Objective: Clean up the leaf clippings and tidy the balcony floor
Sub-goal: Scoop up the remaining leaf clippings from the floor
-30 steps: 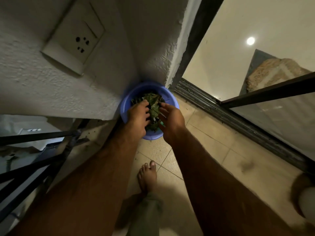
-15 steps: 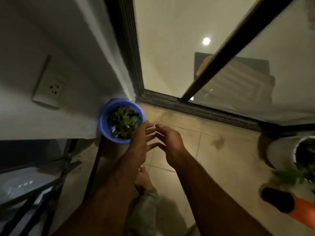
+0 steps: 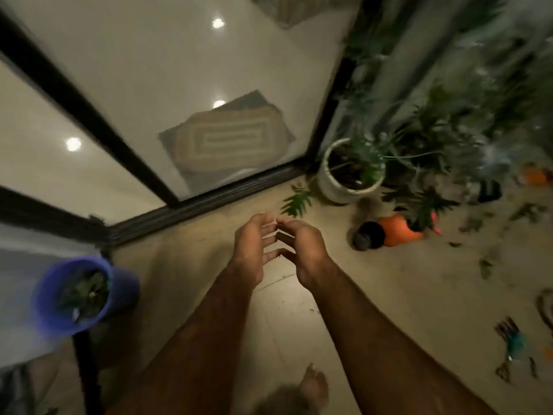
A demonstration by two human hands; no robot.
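Fingers [image 3: 263, 225] of left hand [image 3: 251, 253] and right hand [image 3: 308, 253] loose, empty, tips nearly together; leaf clippings [image 3: 85, 290] in blue bucket [image 3: 123, 283].

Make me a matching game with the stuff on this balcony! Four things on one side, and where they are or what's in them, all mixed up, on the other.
Things:
1. blue bucket
2. white pot
3. orange pot
4. mat

Clues:
A. behind the glass door
B. has leaf clippings inside
C. beside a dark round thing on the floor
D. stands at the corner of the door track

Pairs: 1-B, 2-D, 3-C, 4-A
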